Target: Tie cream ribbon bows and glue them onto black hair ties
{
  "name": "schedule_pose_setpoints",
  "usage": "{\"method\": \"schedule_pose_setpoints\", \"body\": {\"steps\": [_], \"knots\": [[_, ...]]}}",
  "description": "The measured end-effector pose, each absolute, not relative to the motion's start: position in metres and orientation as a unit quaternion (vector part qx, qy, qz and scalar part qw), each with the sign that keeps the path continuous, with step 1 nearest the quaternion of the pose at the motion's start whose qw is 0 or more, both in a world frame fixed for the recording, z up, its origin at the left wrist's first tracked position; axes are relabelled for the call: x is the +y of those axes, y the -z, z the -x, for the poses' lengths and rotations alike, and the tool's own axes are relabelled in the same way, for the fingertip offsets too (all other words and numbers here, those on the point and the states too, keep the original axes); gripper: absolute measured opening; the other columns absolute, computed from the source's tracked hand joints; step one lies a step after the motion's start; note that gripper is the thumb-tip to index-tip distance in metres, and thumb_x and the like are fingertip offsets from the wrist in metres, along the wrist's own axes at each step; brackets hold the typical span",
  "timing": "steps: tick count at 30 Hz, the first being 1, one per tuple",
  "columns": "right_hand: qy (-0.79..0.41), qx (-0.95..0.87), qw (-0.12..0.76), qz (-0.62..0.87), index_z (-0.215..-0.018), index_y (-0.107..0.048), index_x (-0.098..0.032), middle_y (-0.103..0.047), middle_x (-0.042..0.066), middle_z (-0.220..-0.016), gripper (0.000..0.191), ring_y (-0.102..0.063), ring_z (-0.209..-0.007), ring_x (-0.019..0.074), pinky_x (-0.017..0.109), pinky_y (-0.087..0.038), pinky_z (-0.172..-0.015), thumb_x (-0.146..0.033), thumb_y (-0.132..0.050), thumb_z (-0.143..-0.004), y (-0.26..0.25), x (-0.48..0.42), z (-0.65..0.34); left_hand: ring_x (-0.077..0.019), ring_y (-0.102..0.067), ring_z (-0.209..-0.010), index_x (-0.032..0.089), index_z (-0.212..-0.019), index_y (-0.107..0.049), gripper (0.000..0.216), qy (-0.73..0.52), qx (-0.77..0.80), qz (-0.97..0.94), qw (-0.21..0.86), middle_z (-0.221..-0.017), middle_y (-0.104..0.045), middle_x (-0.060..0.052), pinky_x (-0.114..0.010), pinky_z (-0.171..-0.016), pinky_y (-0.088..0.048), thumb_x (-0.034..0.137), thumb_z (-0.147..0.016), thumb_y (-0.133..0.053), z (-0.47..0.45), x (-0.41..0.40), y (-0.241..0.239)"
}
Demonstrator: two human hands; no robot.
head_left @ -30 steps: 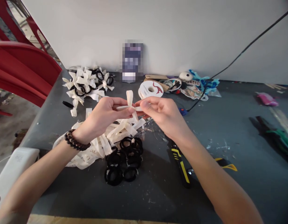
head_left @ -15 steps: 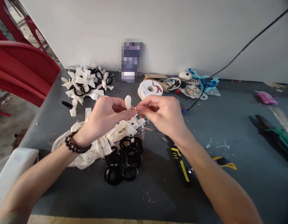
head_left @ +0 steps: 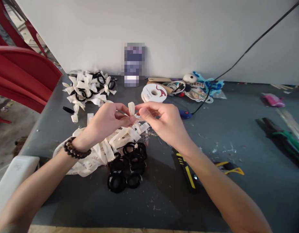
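Note:
Both hands meet above the dark table [head_left: 164, 200], pinching a small cream ribbon bow [head_left: 132, 109]. My left hand [head_left: 106, 120], with a brown bead bracelet on its wrist, grips the bow from the left. My right hand [head_left: 161, 121] pinches it from the right with thumb and forefinger. Under the hands lies a heap of cut cream ribbon strips [head_left: 101, 150], and just in front of it a cluster of black hair ties [head_left: 127, 166].
Finished bows on black ties [head_left: 87, 89] are piled at the back left. A white ribbon spool [head_left: 154, 93] stands behind the hands. A black and yellow tool [head_left: 186, 173] lies under my right forearm, a green-handled tool [head_left: 285, 137] at far right. Red chairs [head_left: 20, 74] stand left.
The bow's spread loops have been gathered and folded upright between the fingers. Both hands have drifted slightly left and down while keeping hold of it.

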State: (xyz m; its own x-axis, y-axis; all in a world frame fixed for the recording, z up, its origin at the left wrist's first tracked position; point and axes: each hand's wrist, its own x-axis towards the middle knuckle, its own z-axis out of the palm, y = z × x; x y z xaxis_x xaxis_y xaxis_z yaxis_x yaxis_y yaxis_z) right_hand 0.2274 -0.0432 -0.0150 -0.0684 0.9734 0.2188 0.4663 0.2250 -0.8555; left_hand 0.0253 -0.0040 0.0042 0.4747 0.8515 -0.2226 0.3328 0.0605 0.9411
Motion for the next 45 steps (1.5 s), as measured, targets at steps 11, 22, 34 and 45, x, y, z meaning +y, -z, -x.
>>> {"method": "schedule_pose_setpoints", "body": {"steps": [11,22,34,45], "knots": [[-0.382,-0.596,0.454,0.541,-0.083,-0.073,-0.02,-0.076,0.003,-0.077,0.026,-0.07,-0.072,0.018,0.03,-0.051,-0.069,-0.044,-0.071,-0.093,0.021,-0.043,-0.223,-0.0182,-0.076,-0.078,0.018,-0.089,-0.084,0.018,-0.198,0.47,-0.681,0.526,-0.082,-0.082,-0.005,-0.025,-0.066,-0.057,0.035,-0.082,-0.083,-0.025,-0.003,-0.002],[-0.424,-0.567,0.456,0.539,-0.092,-0.075,-0.02,-0.079,0.006,-0.083,0.034,-0.074,-0.076,0.0199,0.031,-0.053,-0.067,-0.053,-0.072,-0.092,0.02,-0.04,-0.228,-0.0174,-0.074,-0.08,0.015,-0.093,-0.08,0.019,-0.244,0.466,-0.675,0.517,-0.083,-0.08,-0.006,-0.026,-0.071,-0.058,0.034,-0.088,-0.078,-0.027,-0.006,-0.005],[-0.356,-0.613,0.457,0.537,-0.091,-0.078,-0.02,-0.08,0.005,-0.085,0.016,-0.073,-0.075,0.0189,0.033,-0.055,-0.069,-0.036,-0.076,-0.088,0.024,-0.037,-0.229,-0.0176,-0.073,-0.088,0.015,-0.081,-0.077,0.022,-0.285,0.465,-0.602,0.583,-0.09,-0.078,-0.008,-0.03,-0.09,-0.06,0.034,-0.09,-0.073,-0.035,-0.004,-0.003],[-0.285,-0.659,0.42,0.556,-0.085,-0.078,-0.02,-0.079,0.003,-0.077,0.006,-0.072,-0.07,0.0184,0.032,-0.052,-0.067,-0.025,-0.074,-0.087,0.021,-0.034,-0.233,-0.0131,-0.065,-0.064,0.015,-0.075,-0.073,0.034,-0.287,0.472,-0.65,0.522,-0.07,-0.073,-0.004,-0.023,-0.056,-0.046,0.047,-0.082,-0.084,-0.034,-0.011,-0.002]]}}
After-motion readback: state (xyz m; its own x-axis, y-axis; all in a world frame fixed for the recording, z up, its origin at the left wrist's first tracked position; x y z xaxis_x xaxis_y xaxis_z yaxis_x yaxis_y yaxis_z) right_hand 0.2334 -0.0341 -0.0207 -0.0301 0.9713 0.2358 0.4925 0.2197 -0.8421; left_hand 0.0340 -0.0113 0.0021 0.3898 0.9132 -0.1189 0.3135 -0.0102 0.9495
